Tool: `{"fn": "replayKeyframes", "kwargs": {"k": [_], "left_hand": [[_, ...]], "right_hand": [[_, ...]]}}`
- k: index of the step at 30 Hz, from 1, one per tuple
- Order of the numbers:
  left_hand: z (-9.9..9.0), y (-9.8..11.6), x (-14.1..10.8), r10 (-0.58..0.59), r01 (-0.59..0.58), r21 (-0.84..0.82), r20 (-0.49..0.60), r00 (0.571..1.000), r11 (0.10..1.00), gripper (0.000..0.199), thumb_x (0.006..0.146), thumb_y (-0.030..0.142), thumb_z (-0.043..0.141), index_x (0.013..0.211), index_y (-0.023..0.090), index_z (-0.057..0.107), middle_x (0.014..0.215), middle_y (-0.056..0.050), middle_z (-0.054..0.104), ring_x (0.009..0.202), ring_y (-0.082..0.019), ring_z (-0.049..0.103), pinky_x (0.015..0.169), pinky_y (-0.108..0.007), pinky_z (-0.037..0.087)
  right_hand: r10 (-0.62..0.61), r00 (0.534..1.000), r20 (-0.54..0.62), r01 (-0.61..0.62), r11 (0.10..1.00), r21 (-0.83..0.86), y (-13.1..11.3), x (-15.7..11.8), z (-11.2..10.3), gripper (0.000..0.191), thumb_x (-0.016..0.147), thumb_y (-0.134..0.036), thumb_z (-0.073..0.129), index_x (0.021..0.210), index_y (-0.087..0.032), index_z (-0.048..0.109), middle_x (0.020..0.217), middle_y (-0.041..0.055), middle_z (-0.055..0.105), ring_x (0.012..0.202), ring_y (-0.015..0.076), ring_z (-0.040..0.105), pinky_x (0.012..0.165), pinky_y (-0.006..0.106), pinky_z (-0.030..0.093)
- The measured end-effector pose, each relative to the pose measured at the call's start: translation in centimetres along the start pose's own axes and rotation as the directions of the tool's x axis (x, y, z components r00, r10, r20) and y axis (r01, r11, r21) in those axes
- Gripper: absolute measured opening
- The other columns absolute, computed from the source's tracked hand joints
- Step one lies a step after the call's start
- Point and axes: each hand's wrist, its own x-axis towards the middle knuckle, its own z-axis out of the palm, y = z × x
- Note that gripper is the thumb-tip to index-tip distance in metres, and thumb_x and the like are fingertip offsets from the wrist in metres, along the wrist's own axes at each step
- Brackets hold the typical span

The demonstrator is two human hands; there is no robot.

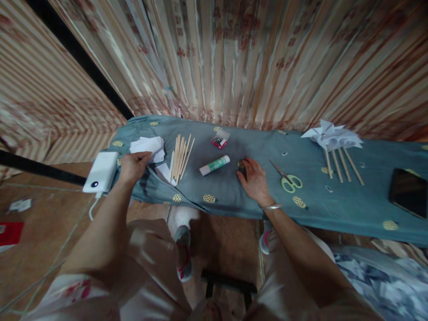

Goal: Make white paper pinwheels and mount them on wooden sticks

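At the left of the table, my left hand has its thumb and fingers pinched at the edge of a stack of white paper pieces. Whether one piece is lifted from the stack, I cannot tell. My right hand rests on the cloth with its fingers apart, holding nothing. A green and white glue stick lies between the hands. Close to the paper is a bundle of thin wooden sticks, partly over a folded white paper strip. Right of my right hand lie scissors with green handles.
A small open red box of tiny dark pieces stands at the back. Paper pinwheels on sticks lie at the right, near a dark phone. A white power bank with a cable sits at the left end. Striped curtains hang behind.
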Motion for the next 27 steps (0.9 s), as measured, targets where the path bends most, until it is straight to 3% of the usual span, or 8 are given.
{"fn": "replayKeyframes", "kwargs": {"k": [6,13,18,21,24,26,27], "left_hand": [[0.2,0.4,0.1,-0.065,0.068,0.021,-0.105,0.992,0.997,0.025,0.088,0.021,0.064,0.101,0.002,0.074,0.082,-0.001,0.077,0.085,-0.020,0.063,0.080,-0.026,0.045],[0.0,1.1,-0.2,-0.104,0.104,-0.007,-0.072,0.992,0.995,0.024,0.083,0.021,0.068,0.096,0.002,0.074,0.080,-0.003,0.076,0.078,-0.019,0.063,0.074,-0.026,0.046],[-0.3,2.8,-1.2,0.009,-0.008,-0.043,0.014,1.000,0.999,0.020,0.074,0.024,0.074,0.090,0.012,0.077,0.085,-0.001,0.078,0.087,-0.021,0.067,0.087,-0.029,0.047],[-0.4,6.3,-3.7,0.167,-0.165,-0.299,-0.020,0.986,0.940,0.014,0.076,0.023,0.073,0.086,0.015,0.078,0.090,-0.003,0.078,0.089,-0.021,0.068,0.090,-0.032,0.049],[-1.2,11.6,-8.7,0.356,-0.259,-0.581,0.058,0.932,0.772,0.009,0.080,0.026,0.073,0.086,0.022,0.079,0.093,-0.002,0.078,0.089,-0.020,0.070,0.085,-0.032,0.055],[-2.4,14.8,-12.6,0.560,-0.267,-0.735,0.180,0.809,0.623,0.009,0.084,0.024,0.071,0.083,0.026,0.079,0.089,-0.002,0.078,0.087,-0.020,0.072,0.078,-0.030,0.058],[-3.0,15.9,-14.4,0.658,-0.241,-0.790,0.254,0.709,0.564,0.012,0.087,0.024,0.068,0.086,0.028,0.079,0.089,-0.001,0.078,0.083,-0.019,0.073,0.074,-0.029,0.060]], "right_hand": [[-0.001,1.000,0.000,0.001,1.000,-0.002,-0.1,0.0,-0.1,0.048,0.097,-0.038,0.042,0.134,-0.011,0.054,0.143,0.0206,0.053,0.134,0.0337,0.044,0.107,0.051,0.040],[-0.005,1.000,-0.012,0.005,1.000,-0.005,0.0,0.0,0.0,0.048,0.097,-0.038,0.042,0.134,-0.010,0.055,0.143,0.0201,0.054,0.133,0.0336,0.046,0.107,0.051,0.039],[-0.017,1.000,-0.024,0.016,1.000,-0.006,0.2,0.0,0.3,0.048,0.097,-0.039,0.041,0.134,-0.010,0.054,0.142,0.0210,0.054,0.133,0.0336,0.045,0.106,0.052,0.040],[-0.016,1.000,-0.019,0.016,1.000,0.001,0.2,0.0,0.2,0.049,0.097,-0.039,0.042,0.135,-0.011,0.053,0.143,0.0210,0.053,0.134,0.0335,0.045,0.106,0.052,0.040],[-0.009,1.000,-0.015,0.009,1.000,0.008,0.1,0.1,0.1,0.048,0.097,-0.038,0.042,0.135,-0.012,0.054,0.143,0.0204,0.053,0.134,0.0333,0.045,0.106,0.052,0.040],[-0.003,1.000,-0.012,0.003,1.000,0.005,0.0,0.1,0.0,0.048,0.097,-0.038,0.043,0.135,-0.011,0.054,0.143,0.0204,0.053,0.134,0.0334,0.045,0.107,0.052,0.040],[-0.001,1.000,-0.010,0.001,1.000,0.003,0.0,0.1,-0.1,0.048,0.097,-0.038,0.044,0.135,-0.011,0.054,0.143,0.0204,0.053,0.134,0.0336,0.045,0.107,0.051,0.040]]}}
